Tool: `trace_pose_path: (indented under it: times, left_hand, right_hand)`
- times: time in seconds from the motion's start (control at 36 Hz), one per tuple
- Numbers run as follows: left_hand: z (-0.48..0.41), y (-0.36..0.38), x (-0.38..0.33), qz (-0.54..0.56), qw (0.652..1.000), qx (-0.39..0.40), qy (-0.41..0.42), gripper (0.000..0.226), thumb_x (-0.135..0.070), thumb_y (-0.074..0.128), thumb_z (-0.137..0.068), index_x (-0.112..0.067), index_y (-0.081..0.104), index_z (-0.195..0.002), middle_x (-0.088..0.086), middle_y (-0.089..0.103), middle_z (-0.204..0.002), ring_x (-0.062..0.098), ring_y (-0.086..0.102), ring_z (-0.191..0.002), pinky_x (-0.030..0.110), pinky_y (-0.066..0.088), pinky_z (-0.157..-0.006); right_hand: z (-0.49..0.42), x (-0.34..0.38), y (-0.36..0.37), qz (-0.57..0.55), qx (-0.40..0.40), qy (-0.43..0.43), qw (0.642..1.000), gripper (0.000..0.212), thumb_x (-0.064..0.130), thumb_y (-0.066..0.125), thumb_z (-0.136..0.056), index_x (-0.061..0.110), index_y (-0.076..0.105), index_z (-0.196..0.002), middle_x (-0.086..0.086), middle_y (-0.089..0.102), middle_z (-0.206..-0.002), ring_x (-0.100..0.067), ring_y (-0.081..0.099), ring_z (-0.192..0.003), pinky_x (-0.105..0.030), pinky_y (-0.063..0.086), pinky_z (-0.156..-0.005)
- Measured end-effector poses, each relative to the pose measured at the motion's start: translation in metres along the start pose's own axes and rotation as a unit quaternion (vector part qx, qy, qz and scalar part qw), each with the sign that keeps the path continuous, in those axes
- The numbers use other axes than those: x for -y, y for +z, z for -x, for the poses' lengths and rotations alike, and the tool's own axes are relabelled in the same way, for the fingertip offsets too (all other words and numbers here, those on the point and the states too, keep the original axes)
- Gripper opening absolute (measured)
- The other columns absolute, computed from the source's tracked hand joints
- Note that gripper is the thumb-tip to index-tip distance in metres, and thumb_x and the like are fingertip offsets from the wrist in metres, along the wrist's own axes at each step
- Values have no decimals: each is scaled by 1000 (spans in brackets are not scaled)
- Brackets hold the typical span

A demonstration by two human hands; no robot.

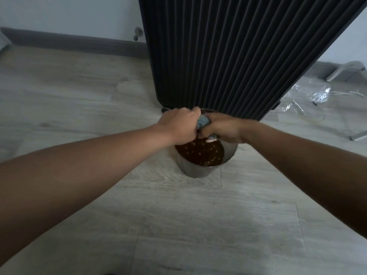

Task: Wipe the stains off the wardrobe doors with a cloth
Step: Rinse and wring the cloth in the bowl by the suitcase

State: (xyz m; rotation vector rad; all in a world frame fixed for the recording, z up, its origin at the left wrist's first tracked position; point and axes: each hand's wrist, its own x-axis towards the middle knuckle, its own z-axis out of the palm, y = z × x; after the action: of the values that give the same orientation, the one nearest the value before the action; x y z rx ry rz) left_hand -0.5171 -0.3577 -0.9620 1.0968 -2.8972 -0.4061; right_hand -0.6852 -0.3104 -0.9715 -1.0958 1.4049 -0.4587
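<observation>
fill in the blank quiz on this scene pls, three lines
1. The left hand and right hand both grip a ___ cloth.
2. The metal bucket under the cloth stands in ___ of the dark ribbed wardrobe.
3. A clear plastic sheet lies on the floor at the ___ edge of the view.

Missing words: blue; front; right

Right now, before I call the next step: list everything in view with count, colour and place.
wardrobe: one, dark grey ribbed, behind the bucket
bucket: one, metal, on the floor, dark liquid inside
cloth: one, blue-grey, bunched above the bucket
plastic sheet: one, clear, crumpled on the floor, right
floor: one, pale wood-grain, whole foreground
skirting: one, grey, far wall, left
left hand: one, grips the cloth
right hand: one, grips the cloth
</observation>
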Motion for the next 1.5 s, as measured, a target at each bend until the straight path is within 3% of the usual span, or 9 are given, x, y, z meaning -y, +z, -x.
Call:
trace_pose_path:
  times: [0.14,0.31,0.36,0.44,0.58,0.78,1.06,1.25,1.5]
  left_hand:
    - [-3,3,21,-12,982,-135,134,25,-29,61,-98,-17,58,-120,7,64,-97,26,63,-87,36,45,-65]
    - [-12,3,16,-121,928,-246,251,24,-20,57,-104,-6,74,-111,23,51,-150,42,39,-146,57,24,-123]
    - [-12,4,7,-129,927,-210,281,30,-15,49,-105,0,71,-120,25,61,-138,41,58,-129,52,47,-109]
    - [-4,0,-6,-141,951,-119,246,42,-22,44,-100,0,64,-130,18,68,-102,34,72,-82,38,53,-56]
    - [-2,-5,-13,-222,966,-13,133,40,-44,56,-100,-10,56,-121,8,69,-107,28,69,-91,35,37,-61]
    - [-10,2,-36,-32,989,128,-71,10,-19,64,-91,-18,56,-85,-2,56,-81,14,52,-69,30,39,-58]
    - [1,5,-46,446,817,229,-284,48,8,53,-89,-13,45,-131,2,42,-62,9,36,-40,20,26,-36]
    - [5,11,-27,365,864,234,-255,23,-8,64,-91,-14,56,-111,5,51,-69,14,46,-51,26,33,-43]
    - [36,-18,-30,498,829,86,-238,23,-17,67,-98,-24,60,-119,-10,62,-88,8,60,-80,19,42,-57]
  right_hand:
    - [19,6,-18,-268,177,71,944,56,8,71,-84,-2,54,-137,-23,64,-123,-39,63,-121,-32,62,-83]
    - [20,0,-10,-328,197,95,919,51,-1,52,-95,0,43,-145,-36,57,-134,-45,58,-126,-43,55,-99]
    - [19,1,-7,-324,174,120,922,45,-10,42,-98,-5,44,-143,-36,59,-130,-41,65,-117,-33,61,-87]
    - [18,5,2,-209,110,137,962,27,-5,46,-102,-5,56,-127,-26,72,-105,-14,70,-63,-17,53,-46]
    - [19,7,8,108,-24,95,989,7,20,67,-94,19,61,-90,2,53,-68,-11,45,-56,-25,36,-50]
    - [7,-9,29,551,-257,-31,794,30,51,54,-91,29,63,-109,2,68,-102,-22,65,-92,-33,44,-68]
    - [-2,-28,-5,590,-246,-264,723,41,38,41,-93,17,71,-75,-3,61,-56,-29,57,-44,-31,45,-45]
    - [-5,-10,11,585,-145,-95,792,18,46,58,-91,31,65,-97,2,66,-98,-23,64,-93,-36,52,-75]
    - [44,15,8,171,-139,-11,975,20,15,84,-78,25,72,-90,2,71,-92,-16,67,-90,-35,55,-80]
